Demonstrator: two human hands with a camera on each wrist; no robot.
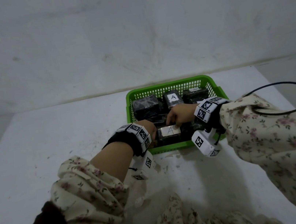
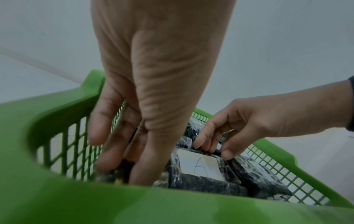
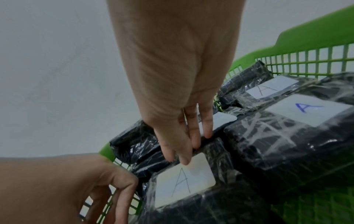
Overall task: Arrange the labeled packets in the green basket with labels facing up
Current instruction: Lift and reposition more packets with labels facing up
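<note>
A green mesh basket (image 1: 170, 87) stands on the white table and holds several black film-wrapped packets. The front packet (image 1: 169, 132) lies with its white "A" label (image 3: 184, 180) facing up. My left hand (image 2: 124, 171) reaches down inside the basket's left wall and grips that packet's left end between thumb and fingers. My right hand (image 3: 184, 153) comes from the right, its fingertips curled over the packet's far edge beside the label. At the back, a middle packet (image 1: 173, 98) shows an "A". The back left packet (image 1: 145, 105) shows no label. Beside the front packet lies one with a blue "A" (image 3: 306, 110).
The basket sits near the table's far edge, close to a pale wall (image 1: 132, 37). A black cable (image 1: 293, 90) loops over the table to the right of the basket. Bare tabletop (image 1: 52, 145) stretches to the left and in front.
</note>
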